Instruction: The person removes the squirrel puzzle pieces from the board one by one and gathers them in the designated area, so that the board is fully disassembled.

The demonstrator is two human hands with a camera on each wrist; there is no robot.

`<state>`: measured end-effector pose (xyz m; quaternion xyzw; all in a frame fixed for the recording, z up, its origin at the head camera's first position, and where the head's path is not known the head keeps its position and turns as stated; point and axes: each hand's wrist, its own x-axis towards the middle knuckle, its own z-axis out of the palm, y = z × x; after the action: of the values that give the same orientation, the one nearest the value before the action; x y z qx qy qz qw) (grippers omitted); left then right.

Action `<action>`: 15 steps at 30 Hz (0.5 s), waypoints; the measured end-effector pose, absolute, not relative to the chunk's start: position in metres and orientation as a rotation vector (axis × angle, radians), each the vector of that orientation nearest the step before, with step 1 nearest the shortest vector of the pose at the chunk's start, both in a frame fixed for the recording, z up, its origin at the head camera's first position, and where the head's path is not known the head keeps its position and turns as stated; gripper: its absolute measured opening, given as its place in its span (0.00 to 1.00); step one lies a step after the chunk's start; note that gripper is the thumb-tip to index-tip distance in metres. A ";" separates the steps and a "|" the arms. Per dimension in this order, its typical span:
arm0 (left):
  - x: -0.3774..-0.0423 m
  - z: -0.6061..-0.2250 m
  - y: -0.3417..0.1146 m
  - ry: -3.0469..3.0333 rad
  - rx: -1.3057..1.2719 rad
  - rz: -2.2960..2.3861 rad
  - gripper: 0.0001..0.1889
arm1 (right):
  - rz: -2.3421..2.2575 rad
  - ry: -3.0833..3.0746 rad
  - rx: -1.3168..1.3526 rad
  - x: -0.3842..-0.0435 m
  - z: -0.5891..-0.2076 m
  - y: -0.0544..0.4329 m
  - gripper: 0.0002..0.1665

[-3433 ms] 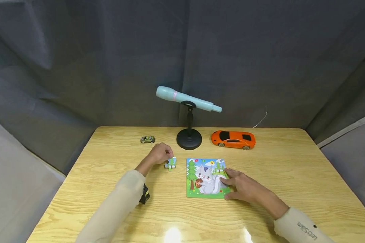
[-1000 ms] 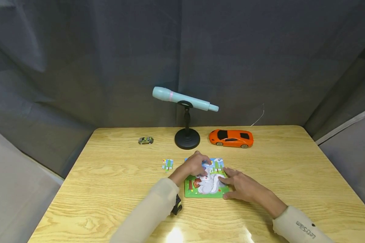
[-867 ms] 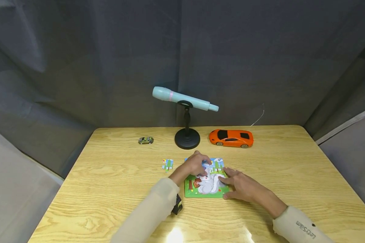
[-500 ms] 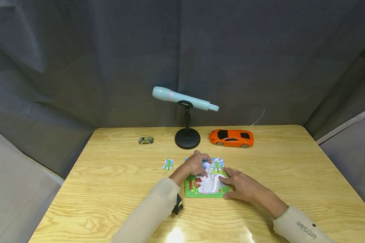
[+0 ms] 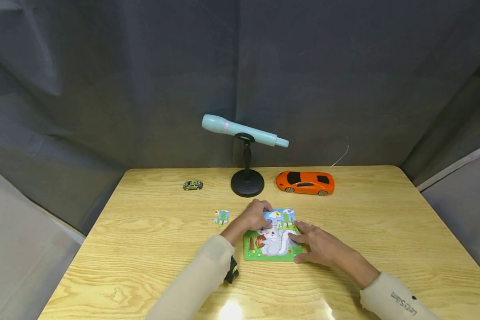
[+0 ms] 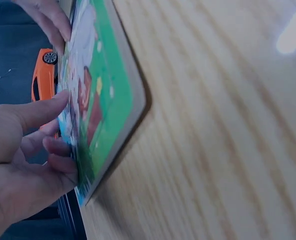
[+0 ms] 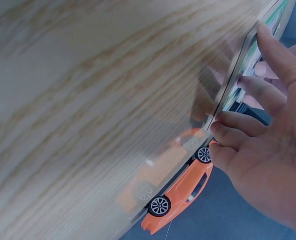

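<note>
A square squirrel jigsaw puzzle (image 5: 274, 246) lies flat on the wooden table, with a green and blue picture. My left hand (image 5: 254, 216) reaches over its upper left part, thumb and fingertips right at the picture near the squirrel's head. That hand covers the puzzle's upper left corner. In the left wrist view, the left thumb (image 6: 45, 111) is extended and the other fingers bend down to the board. My right hand (image 5: 318, 244) rests at the puzzle's right edge with fingers spread, the thumb by the lower right corner. Left of the puzzle lies a loose jigsaw piece (image 5: 222, 217) showing a tree.
Behind the puzzle, a light blue toy microphone (image 5: 256, 134) sits on a black round-based stand (image 5: 247, 183). An orange toy car (image 5: 306, 183) is at the back right, a small patterned toy car (image 5: 193, 185) at the back left. Dark curtain (image 5: 176, 80) hangs behind the table.
My left hand has moved right from the loose tree piece onto the puzzle. In the last half second its fingers have shifted slightly left. The right hand stays at the edge.
</note>
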<state>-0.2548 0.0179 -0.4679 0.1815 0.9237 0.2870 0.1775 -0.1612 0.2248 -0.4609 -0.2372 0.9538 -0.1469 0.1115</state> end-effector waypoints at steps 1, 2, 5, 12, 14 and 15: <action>-0.255 -0.468 0.017 2.613 0.515 0.833 0.19 | -0.430 2.800 -0.693 -0.161 -0.461 0.225 0.41; -0.255 -0.469 0.016 2.608 0.517 0.861 0.16 | -0.428 2.801 -0.693 -0.161 -0.461 0.224 0.41; -0.256 -0.471 0.013 2.599 0.524 0.939 0.10 | -0.432 2.800 -0.688 -0.161 -0.461 0.224 0.41; -0.260 -0.472 0.010 2.605 0.456 1.046 0.08 | -0.438 2.803 -0.724 -0.160 -0.460 0.224 0.41; -0.260 -0.472 0.009 2.596 0.444 1.057 0.08 | -0.439 2.803 -0.728 -0.160 -0.460 0.225 0.41; -0.260 -0.472 0.009 2.591 0.444 1.063 0.07 | -0.443 2.801 -0.728 -0.160 -0.460 0.225 0.41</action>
<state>-0.2603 0.0089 -0.4725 0.1546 0.9031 0.3706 0.1522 -0.1596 0.2247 -0.4600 -0.2472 0.9512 -0.1506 0.1066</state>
